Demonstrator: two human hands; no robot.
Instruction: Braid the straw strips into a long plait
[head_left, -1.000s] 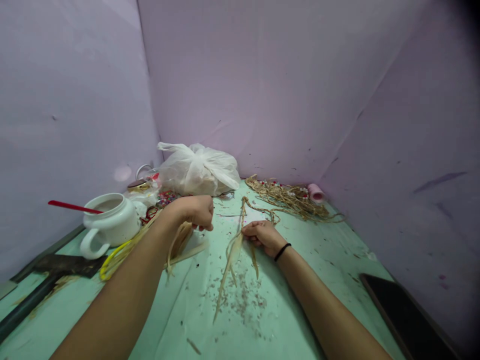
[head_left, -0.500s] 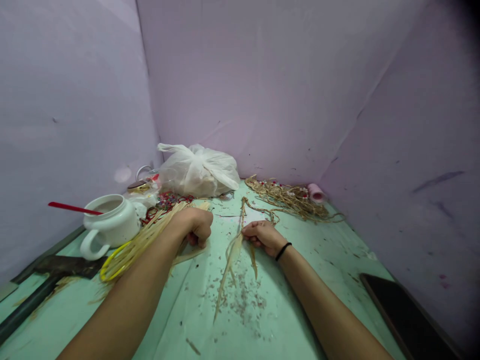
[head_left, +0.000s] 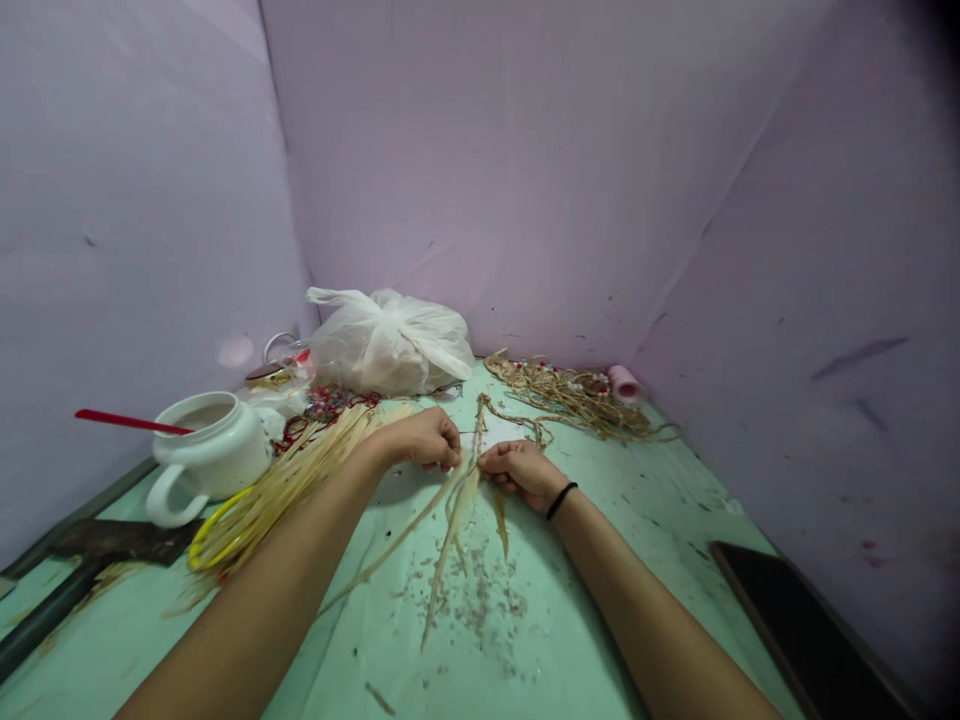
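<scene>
A thin cord (head_left: pixel 480 425) of twisted or braided dry plant fibre lies in the middle of the green table (head_left: pixel 615 570). My right hand (head_left: pixel 525 472) pinches its near end, where pale loose strands (head_left: pixel 439 575) fan out toward me. Just left of that point, my left hand (head_left: pixel 426 440) is closed in a pinch on a long pale fibre strip (head_left: pixel 394 548), whose tail trails down to the left. The fingertips of both hands are close together but apart. Beside my left forearm is a bundle of similar fibre strips (head_left: pixel 319 465).
At left stand a white pot (head_left: pixel 225 460) with a red stick (head_left: pixel 124 420), a yellow ring (head_left: pixel 201 540) and a dark-headed tool (head_left: pixel 124 540). Behind are a plastic bag (head_left: pixel 390 350), a heap of cords (head_left: pixel 577 400) and a pink spool (head_left: pixel 624 384). A dark flat device (head_left: pixel 802 630) lies right.
My left hand has moved right from beside the strip bundle to the cord, drawing a fibre strip along with it. My right hand keeps its pinch on the cord.
</scene>
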